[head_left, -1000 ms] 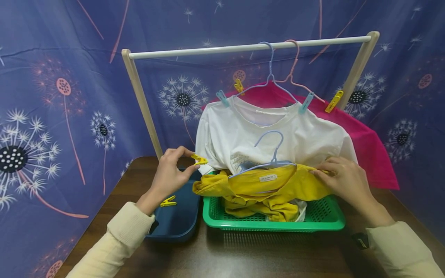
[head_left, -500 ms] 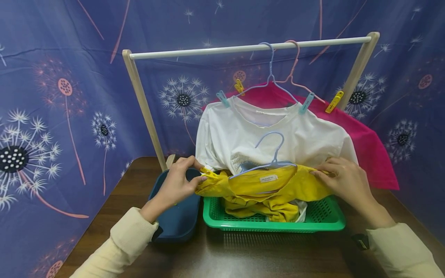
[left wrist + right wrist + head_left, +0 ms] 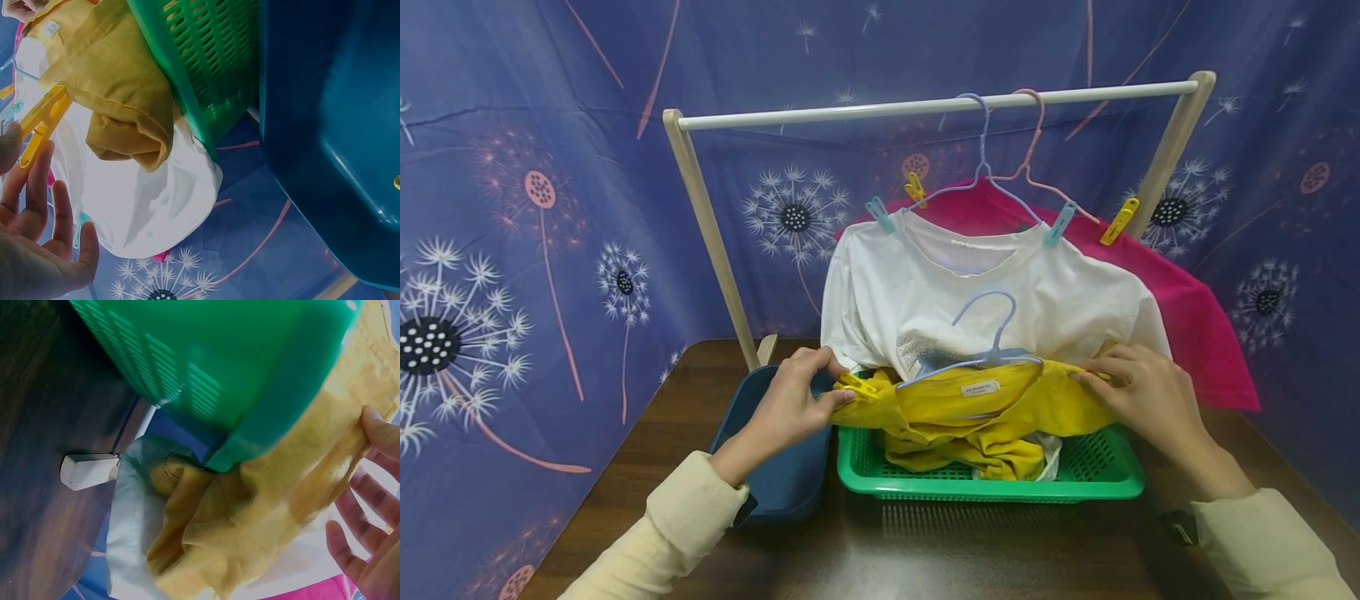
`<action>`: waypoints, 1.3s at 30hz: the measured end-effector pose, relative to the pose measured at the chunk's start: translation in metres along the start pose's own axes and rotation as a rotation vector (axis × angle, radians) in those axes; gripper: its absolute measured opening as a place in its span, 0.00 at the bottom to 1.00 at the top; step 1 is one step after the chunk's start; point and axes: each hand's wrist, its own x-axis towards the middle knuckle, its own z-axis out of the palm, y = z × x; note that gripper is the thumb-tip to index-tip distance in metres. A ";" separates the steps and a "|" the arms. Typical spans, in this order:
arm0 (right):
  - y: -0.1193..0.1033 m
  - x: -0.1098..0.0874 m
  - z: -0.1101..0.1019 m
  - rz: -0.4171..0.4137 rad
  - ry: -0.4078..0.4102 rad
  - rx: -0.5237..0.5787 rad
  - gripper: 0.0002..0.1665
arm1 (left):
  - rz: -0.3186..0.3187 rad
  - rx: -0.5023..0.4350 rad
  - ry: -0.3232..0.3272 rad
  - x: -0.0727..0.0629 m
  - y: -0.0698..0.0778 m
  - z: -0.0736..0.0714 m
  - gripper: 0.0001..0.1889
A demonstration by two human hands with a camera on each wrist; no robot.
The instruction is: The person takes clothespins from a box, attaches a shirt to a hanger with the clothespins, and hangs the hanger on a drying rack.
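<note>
My left hand [image 3: 786, 404] pinches a yellow clothespin [image 3: 47, 119] between thumb and fingers. In the left wrist view its tip meets the edge of the yellow shirt [image 3: 925, 414], by one shoulder. At the opposite shoulder, my right hand [image 3: 1138, 385] pinches the shirt's cloth between thumb and fingers. A blue hanger [image 3: 997, 337] sits inside the shirt's neck, its hook standing up above the collar. The lower part of the shirt lies bunched in a green basket [image 3: 992, 489].
Behind, a rack with a white rod [image 3: 850, 112] holds a white shirt [image 3: 1000, 287] and a pink shirt [image 3: 1202, 333] on hangers with clothespins. A dark blue bin [image 3: 790, 483] stands left of the basket on the wooden table [image 3: 925, 554]; a bit of yellow [image 3: 397, 182] shows inside it.
My left hand has moved right and down, bringing the clothespin from beside the yellow shirt onto its shoulder edge. The right hand keeps its hold almost unmoved.
</note>
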 end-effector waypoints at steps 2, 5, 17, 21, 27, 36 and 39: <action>0.000 -0.001 0.000 0.002 0.000 0.001 0.13 | -0.004 -0.004 -0.002 0.000 0.000 0.001 0.10; -0.001 -0.002 0.000 0.002 0.003 0.001 0.13 | -0.002 0.001 -0.002 0.001 0.000 0.002 0.10; -0.001 -0.004 0.000 -0.006 0.017 -0.008 0.13 | 0.008 0.044 -0.013 0.002 0.000 0.008 0.10; -0.001 -0.004 0.000 -0.011 0.018 -0.011 0.14 | 0.005 0.067 -0.026 0.001 0.000 0.011 0.10; 0.001 -0.003 0.001 -0.012 0.010 -0.009 0.14 | 0.002 0.088 -0.043 0.001 0.001 0.012 0.10; 0.007 -0.006 -0.003 0.051 -0.035 -0.023 0.11 | 0.020 0.175 -0.087 0.000 0.002 0.010 0.11; 0.010 -0.008 -0.005 0.076 -0.045 -0.022 0.11 | 0.016 0.181 -0.096 0.000 0.001 0.008 0.12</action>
